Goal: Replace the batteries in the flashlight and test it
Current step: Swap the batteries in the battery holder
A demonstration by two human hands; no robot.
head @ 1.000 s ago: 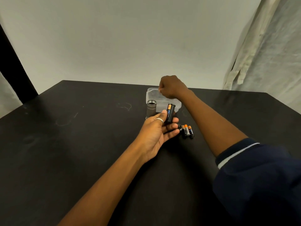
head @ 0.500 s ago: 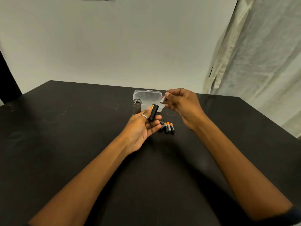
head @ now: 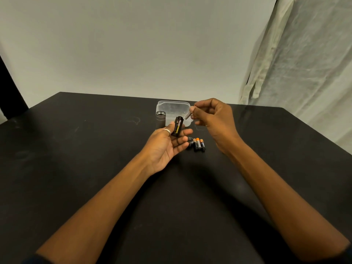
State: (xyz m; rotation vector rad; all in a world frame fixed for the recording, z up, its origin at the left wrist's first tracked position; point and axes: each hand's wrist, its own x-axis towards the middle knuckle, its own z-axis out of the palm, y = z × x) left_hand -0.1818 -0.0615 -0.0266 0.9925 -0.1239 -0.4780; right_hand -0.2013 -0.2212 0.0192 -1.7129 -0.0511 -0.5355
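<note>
In the head view, a black battery holder is held upright in the left hand, pinched between thumb and fingertips with the palm turned up. One cell with a yellow stripe appears to be seated in it already. A single battery is gripped between the thumb and fingertips of the right hand, just above and to the right of the holder, not yet touching it. The flashlight body stands on end on the tabletop, open threaded end up, just beside a clear plastic container. Three loose batteries and a round end cap lie together near the left fingertips.

The step in hand is judged to be the loading of the holder. It would be done well if the empty slot were turned toward the right hand, the polarity marks checked, and the spring end pressed first before the cell is snapped flat. The holder should be kept steady so that the seated cell is not shaken loose.

No brand name or writing can be read; only orange and black bands on the loose batteries can be made out.
</note>
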